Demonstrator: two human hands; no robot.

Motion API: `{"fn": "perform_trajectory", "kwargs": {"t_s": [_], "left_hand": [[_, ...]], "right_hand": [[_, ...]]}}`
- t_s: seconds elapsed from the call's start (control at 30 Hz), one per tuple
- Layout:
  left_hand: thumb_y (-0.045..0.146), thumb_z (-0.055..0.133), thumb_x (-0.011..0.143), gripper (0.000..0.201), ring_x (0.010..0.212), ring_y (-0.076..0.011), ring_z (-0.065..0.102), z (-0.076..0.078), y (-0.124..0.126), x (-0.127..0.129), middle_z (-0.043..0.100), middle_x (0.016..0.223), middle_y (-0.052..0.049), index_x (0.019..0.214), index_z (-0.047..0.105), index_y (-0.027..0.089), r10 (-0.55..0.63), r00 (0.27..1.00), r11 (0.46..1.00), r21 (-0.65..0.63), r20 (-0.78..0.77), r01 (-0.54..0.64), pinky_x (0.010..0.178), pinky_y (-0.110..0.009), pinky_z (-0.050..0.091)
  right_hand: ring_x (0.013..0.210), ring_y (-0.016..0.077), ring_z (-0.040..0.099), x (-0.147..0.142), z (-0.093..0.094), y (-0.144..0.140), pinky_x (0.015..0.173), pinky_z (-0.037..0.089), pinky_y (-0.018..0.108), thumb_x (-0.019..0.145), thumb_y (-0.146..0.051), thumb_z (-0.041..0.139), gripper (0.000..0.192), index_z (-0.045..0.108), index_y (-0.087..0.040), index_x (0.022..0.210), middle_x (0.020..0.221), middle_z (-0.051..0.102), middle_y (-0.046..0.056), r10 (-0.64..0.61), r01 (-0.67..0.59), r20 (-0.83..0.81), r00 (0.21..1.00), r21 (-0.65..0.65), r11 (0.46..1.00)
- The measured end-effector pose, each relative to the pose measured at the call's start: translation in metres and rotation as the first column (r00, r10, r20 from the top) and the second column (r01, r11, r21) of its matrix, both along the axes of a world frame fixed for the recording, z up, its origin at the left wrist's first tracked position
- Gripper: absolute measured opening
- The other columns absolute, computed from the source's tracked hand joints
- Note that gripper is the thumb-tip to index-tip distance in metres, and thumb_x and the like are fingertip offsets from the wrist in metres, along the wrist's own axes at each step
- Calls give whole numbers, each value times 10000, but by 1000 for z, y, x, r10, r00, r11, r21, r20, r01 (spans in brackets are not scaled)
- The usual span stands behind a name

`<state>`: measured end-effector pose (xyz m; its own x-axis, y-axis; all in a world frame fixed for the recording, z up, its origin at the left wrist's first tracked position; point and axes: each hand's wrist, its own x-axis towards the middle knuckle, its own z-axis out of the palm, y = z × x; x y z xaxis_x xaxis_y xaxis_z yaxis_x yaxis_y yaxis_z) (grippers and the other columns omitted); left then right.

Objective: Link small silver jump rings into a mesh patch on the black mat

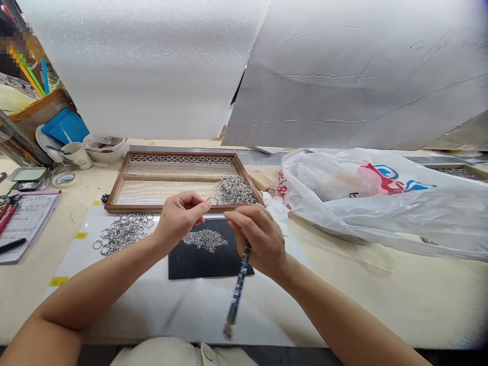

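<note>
Over black mat (198, 262), pen (237, 290) handle-end toward viewer

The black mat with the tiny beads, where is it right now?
In the head view, the black mat lies mid-table on the white sheet, just below the wooden mesh tray, between the left hand and right hand.

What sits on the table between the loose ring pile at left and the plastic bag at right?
In the head view, the black mat with tiny beads, under both hands.

Craft workbench — ring tray (118, 182), tools
</note>
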<state>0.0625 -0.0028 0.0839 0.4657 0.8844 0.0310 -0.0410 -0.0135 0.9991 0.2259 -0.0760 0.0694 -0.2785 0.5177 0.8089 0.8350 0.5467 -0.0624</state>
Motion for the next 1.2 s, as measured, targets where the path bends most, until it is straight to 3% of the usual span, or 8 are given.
{"fn": "perform_trajectory", "kwargs": {"t_s": [0.3, 0.53, 0.73, 0.8, 1.0, 1.2], "left_hand": [[277, 675, 735, 158, 496, -68, 535, -5, 5, 2, 589, 522, 10, 658, 664, 139, 18, 1000, 999, 34, -4, -18, 503, -178, 442], [242, 644, 749, 130, 497, -76, 563, -6, 6, 3, 604, 547, 5, 676, 674, 138, 10, 994, 996, 88, -109, 0, 491, -178, 455], [279, 628, 768, 161, 470, -87, 551, 2, 6, -1, 597, 507, -2, 711, 685, 139, 0, 961, 993, 112, -276, 33, 468, -190, 436], [279, 619, 778, 165, 480, -93, 562, 7, 4, -3, 602, 517, -7, 727, 685, 138, -4, 963, 984, 173, -268, 52, 464, -192, 438], [237, 593, 809, 161, 519, -80, 586, 22, -2, -8, 621, 663, -27, 717, 674, 132, -27, 987, 891, 443, -161, 96, 490, -194, 464], [224, 594, 822, 161, 569, -103, 581, 37, 4, -9, 618, 632, -26, 701, 671, 152, 42, 982, 837, 544, -182, 65, 518, -213, 474]], "right_hand": [[714, 160, 538, -5, -11, 30, 631, 484, 290, 821, -53, 551, 294, 587, -226, 1056, 799, 562, 31, -7, 9, -65, 998, 19, 1000], [709, 169, 518, -1, -12, 30, 635, 482, 298, 820, -48, 533, 283, 584, -205, 1050, 792, 579, 46, 2, -4, 55, 998, 43, 999], [726, 168, 549, 25, -20, 44, 659, 480, 299, 853, -153, 535, 108, 638, -185, 859, 785, 616, 55, -4, 14, 103, 995, -103, 995], [760, 171, 578, 47, -25, 57, 664, 481, 294, 859, -214, 536, 129, 661, -196, 832, 812, 633, 61, -85, 102, 81, 993, -232, 967], [709, 177, 594, 126, -33, 111, 640, 469, 302, 786, -156, 542, 164, 699, -205, 795, 787, 642, 60, -232, 262, 123, 965, -400, 879], [813, 225, 615, 161, -31, 163, 704, 462, 333, 801, -215, 533, 234, 723, -179, 934, 906, 681, 108, -324, 414, 257, 910, -557, 720]]}}
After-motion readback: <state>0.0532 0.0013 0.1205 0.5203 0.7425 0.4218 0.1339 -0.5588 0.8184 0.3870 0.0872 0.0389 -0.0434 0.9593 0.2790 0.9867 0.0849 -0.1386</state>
